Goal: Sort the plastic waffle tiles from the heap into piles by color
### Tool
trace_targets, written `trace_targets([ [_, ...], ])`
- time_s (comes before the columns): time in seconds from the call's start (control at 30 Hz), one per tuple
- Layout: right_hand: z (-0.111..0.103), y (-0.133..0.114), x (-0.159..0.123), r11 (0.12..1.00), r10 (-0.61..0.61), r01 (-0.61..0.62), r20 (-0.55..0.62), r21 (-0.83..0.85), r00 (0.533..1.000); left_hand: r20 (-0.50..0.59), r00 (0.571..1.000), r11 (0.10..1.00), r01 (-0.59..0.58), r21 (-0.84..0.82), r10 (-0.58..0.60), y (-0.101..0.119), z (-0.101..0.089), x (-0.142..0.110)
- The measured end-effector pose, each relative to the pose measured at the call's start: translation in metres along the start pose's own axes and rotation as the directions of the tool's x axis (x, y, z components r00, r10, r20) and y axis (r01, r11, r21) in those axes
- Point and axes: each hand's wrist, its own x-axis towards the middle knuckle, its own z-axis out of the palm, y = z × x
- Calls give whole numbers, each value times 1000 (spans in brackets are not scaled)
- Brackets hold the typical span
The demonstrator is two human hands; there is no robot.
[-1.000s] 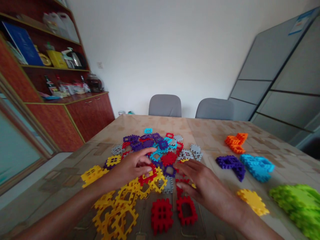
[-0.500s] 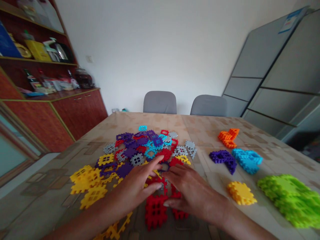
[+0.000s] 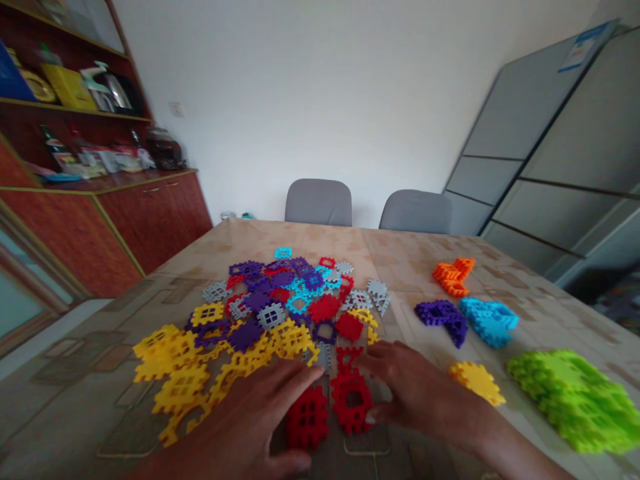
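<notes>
A heap of plastic waffle blocks [image 3: 280, 313] in purple, red, grey, cyan and yellow lies on the patterned tablecloth [image 3: 400, 253]. My left hand [image 3: 255, 417] rests at the near edge of the heap, its fingertips by yellow pieces and a red square block [image 3: 307, 419]. My right hand [image 3: 413, 387] lies open beside a red ring-shaped block [image 3: 353, 400], its fingers at or touching that block. Neither hand visibly holds anything. The hands hide the table's near part.
Right of the heap lie separate groups of orange [image 3: 453, 277], purple [image 3: 443, 319], light-blue [image 3: 487, 322], yellow [image 3: 476, 382] and lime-green [image 3: 575, 400] blocks. Grey chairs [image 3: 319, 202] stand past the far edge, with a wooden cabinet [image 3: 110, 227] at left.
Both hands have drawn back toward me from the heap's middle and moved further apart. The red blocks now lie between them, and the view has tilted slightly.
</notes>
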Motion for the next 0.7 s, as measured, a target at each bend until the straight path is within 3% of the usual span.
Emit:
trace_targets([
  [0.23,14,10,-11,999,33,-33,16,-14,999,90,995,999,43,3,-43,9,4,3],
  [0.7,23,-1,-2,997,-10,10,-1,81,1000,71,997,1000,-26,-16,27,4,20,11],
])
